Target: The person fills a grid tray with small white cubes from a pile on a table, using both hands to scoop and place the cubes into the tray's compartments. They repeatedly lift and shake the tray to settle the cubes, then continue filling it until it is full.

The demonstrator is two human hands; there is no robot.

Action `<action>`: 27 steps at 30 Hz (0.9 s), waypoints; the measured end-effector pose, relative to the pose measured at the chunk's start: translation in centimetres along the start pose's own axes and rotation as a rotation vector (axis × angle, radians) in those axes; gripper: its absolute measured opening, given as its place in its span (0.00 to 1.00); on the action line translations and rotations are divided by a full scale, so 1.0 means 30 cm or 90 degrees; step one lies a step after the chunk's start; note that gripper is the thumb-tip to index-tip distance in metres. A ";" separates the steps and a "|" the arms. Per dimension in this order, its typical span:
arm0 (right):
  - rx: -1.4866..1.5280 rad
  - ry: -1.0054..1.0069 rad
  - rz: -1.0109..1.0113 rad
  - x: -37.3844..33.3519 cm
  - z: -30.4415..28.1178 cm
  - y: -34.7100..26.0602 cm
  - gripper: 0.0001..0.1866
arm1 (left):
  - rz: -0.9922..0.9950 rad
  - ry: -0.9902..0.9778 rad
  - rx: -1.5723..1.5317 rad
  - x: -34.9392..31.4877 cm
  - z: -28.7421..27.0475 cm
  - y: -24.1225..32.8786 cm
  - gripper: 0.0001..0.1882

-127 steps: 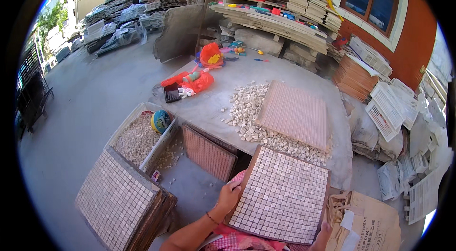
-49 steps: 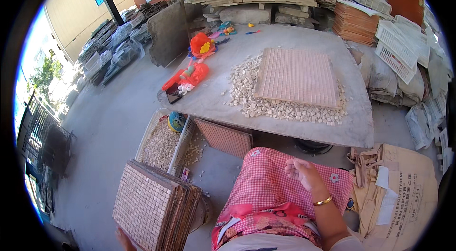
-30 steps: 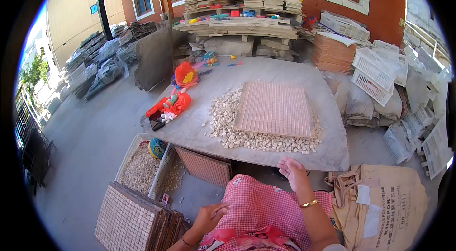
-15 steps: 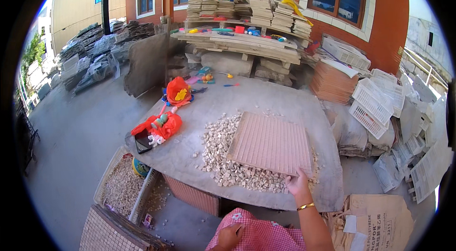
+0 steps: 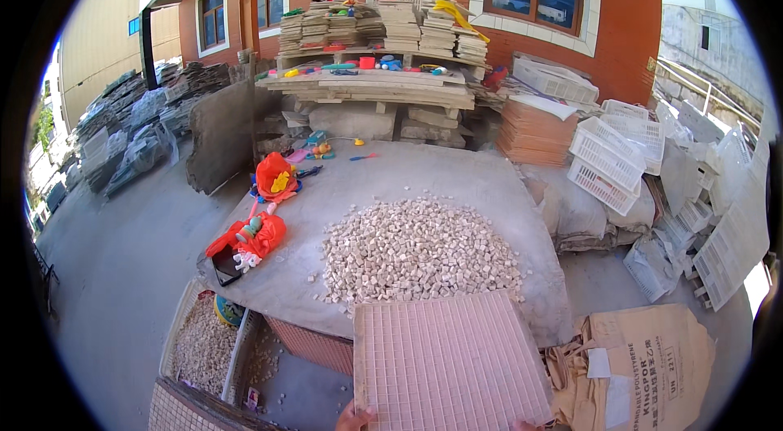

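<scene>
A square pink gridded tray (image 5: 453,362) is tilted in front of me, over the table's near edge. My left hand (image 5: 355,416) grips it near its lower left corner, with the thumb showing on its face. Only the fingertips of my right hand (image 5: 524,426) show at the lower right edge of the tray; the rest is cut off. Just beyond the tray lies a broad heap of small pale stone cubes (image 5: 420,247). Its near fringe runs up to the tray's far edge.
Red plastic bags (image 5: 257,234) with toys and a dark phone (image 5: 226,269) lie at the left of the grey table (image 5: 481,166). A white crate (image 5: 175,325) of cubes stands lower left. Flattened brown sacks (image 5: 652,366) are at lower right. Stacked boards (image 5: 400,27) rise behind.
The tray has come off the heap towards me, uncovering the cubes. My left hand has gone from my lap to the tray. The view has shifted slightly.
</scene>
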State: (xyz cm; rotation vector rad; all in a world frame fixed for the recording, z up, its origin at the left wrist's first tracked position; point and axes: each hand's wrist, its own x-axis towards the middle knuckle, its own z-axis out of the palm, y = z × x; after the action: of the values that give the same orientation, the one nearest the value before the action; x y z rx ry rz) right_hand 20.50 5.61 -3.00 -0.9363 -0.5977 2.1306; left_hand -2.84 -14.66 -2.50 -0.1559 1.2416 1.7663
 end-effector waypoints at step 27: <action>-0.716 -0.440 0.474 0.408 -0.154 -0.304 0.14 | 0.332 0.116 0.717 0.410 -0.257 0.168 0.18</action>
State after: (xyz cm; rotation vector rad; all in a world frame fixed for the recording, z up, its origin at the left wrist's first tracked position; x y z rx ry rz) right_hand 22.14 21.31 -5.31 -1.0269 -2.2349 2.7628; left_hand -16.33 -13.46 -9.79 0.7228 2.3689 1.1934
